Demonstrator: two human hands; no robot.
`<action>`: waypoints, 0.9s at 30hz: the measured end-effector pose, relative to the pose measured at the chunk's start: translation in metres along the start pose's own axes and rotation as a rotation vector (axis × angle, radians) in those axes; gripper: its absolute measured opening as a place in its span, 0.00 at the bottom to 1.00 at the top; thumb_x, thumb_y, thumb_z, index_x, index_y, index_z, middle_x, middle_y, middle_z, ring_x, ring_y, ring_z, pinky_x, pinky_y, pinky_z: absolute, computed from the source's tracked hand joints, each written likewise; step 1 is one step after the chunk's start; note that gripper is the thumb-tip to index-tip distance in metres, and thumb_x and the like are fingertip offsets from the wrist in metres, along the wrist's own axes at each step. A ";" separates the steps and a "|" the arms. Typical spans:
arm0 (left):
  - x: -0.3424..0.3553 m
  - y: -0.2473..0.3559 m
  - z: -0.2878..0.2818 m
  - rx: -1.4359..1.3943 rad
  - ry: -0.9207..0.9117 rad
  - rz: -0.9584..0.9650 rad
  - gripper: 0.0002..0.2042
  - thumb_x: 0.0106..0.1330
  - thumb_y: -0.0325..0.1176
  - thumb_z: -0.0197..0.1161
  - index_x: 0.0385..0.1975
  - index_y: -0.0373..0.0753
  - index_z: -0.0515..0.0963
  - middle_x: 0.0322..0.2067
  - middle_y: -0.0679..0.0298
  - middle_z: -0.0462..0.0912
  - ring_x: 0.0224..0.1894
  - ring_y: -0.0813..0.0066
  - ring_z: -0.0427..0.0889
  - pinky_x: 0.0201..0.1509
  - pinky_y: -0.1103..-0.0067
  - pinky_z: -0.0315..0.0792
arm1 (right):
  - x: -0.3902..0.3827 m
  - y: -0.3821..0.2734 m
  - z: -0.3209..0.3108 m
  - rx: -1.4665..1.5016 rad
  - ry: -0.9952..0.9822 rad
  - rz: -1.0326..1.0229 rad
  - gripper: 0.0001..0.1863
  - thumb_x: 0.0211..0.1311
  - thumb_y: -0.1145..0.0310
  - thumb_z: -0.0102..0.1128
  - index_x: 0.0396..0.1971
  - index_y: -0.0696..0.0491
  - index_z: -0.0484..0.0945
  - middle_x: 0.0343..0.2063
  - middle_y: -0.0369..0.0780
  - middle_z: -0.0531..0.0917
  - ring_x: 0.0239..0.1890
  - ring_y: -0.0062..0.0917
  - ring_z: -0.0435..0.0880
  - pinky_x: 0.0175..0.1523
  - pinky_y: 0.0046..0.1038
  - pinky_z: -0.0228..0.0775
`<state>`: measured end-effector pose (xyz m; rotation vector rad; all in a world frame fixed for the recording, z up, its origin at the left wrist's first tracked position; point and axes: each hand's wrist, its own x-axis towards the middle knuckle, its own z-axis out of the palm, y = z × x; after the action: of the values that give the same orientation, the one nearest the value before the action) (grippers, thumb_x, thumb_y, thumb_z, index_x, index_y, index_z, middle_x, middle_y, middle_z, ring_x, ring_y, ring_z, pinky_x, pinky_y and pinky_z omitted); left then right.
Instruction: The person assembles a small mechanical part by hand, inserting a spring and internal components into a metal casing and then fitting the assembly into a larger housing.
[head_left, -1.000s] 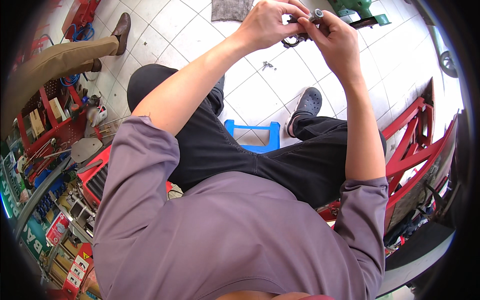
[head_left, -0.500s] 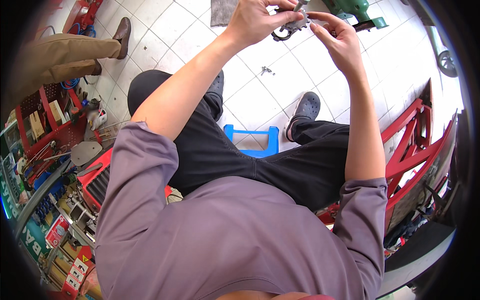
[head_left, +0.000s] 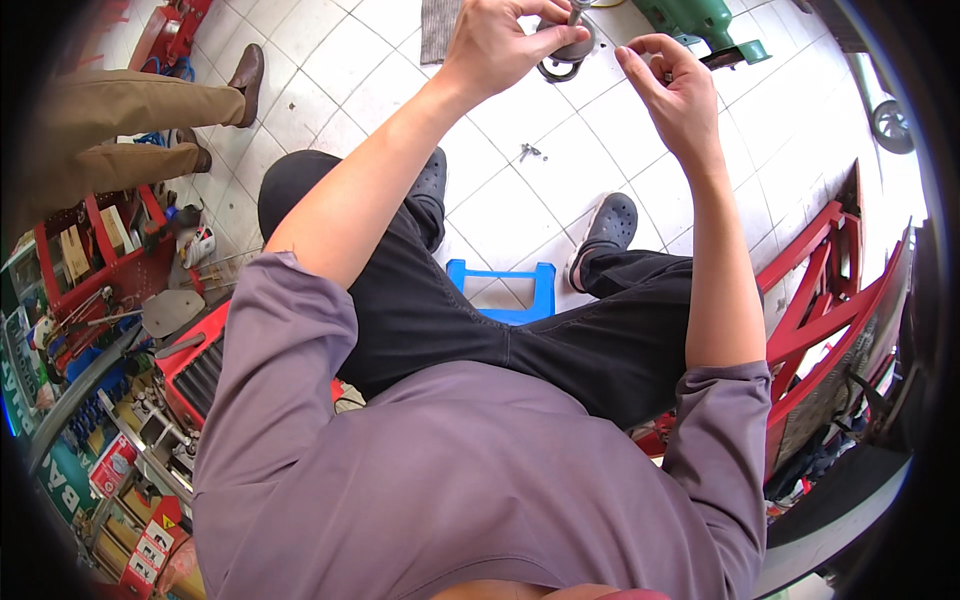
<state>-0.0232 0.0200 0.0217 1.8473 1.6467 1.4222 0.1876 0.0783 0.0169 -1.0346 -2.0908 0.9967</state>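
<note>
At the top of the view my left hand (head_left: pixel 500 42) grips a grey metal part with a shaft and round discs (head_left: pixel 580 48). Its shaft points up, and a dark ring hangs at its lower side; the fingers hide some of it. My right hand (head_left: pixel 672 80) is apart from that part, to its right. Thumb and forefinger are bent close together, and whatever they may hold is too small to make out. Just beyond the right hand lies a green power tool body (head_left: pixel 700 22) on the tiled floor.
Small metal pieces (head_left: pixel 532 152) lie on the tiles between my feet. A blue stool (head_left: pixel 544 292) shows below my legs. Another person's leg (head_left: pixel 165 105) stands at left, above red tool racks (head_left: pixel 110 250). A red metal frame (head_left: pixel 810 300) rises at right.
My right hand has drawn back from the metal part, leaving a gap. The part has shifted slightly left with my left hand, and its toothed edge no longer shows.
</note>
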 end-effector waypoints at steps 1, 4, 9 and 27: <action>-0.001 -0.002 0.001 -0.006 0.004 -0.018 0.04 0.51 0.30 0.73 0.24 0.38 0.86 0.28 0.62 0.84 0.38 0.68 0.79 0.48 0.73 0.69 | 0.000 -0.001 0.000 -0.009 -0.002 -0.006 0.15 0.61 0.58 0.65 0.37 0.55 0.82 0.11 0.29 0.66 0.16 0.11 0.62 0.23 0.19 0.52; -0.002 -0.004 0.001 -0.022 -0.003 -0.027 0.04 0.51 0.30 0.73 0.25 0.38 0.86 0.28 0.62 0.84 0.38 0.68 0.79 0.48 0.73 0.69 | 0.000 -0.004 0.002 -0.041 -0.014 -0.007 0.17 0.60 0.57 0.66 0.44 0.53 0.81 0.11 0.30 0.67 0.16 0.12 0.63 0.23 0.19 0.54; -0.002 0.000 0.002 -0.031 -0.029 -0.040 0.04 0.51 0.30 0.73 0.25 0.38 0.86 0.28 0.62 0.85 0.38 0.69 0.79 0.48 0.73 0.69 | -0.001 -0.002 0.004 -0.089 -0.040 0.015 0.19 0.60 0.56 0.65 0.47 0.50 0.80 0.13 0.30 0.68 0.17 0.13 0.64 0.24 0.20 0.57; -0.002 0.002 0.001 0.002 -0.020 -0.048 0.05 0.52 0.31 0.73 0.25 0.39 0.86 0.27 0.63 0.85 0.38 0.69 0.79 0.48 0.72 0.69 | -0.003 -0.008 0.007 -0.202 -0.077 0.042 0.23 0.57 0.49 0.68 0.47 0.49 0.81 0.13 0.33 0.68 0.17 0.17 0.67 0.23 0.25 0.60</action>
<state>-0.0208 0.0184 0.0217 1.8044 1.6718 1.3787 0.1812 0.0698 0.0187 -1.1597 -2.2786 0.8706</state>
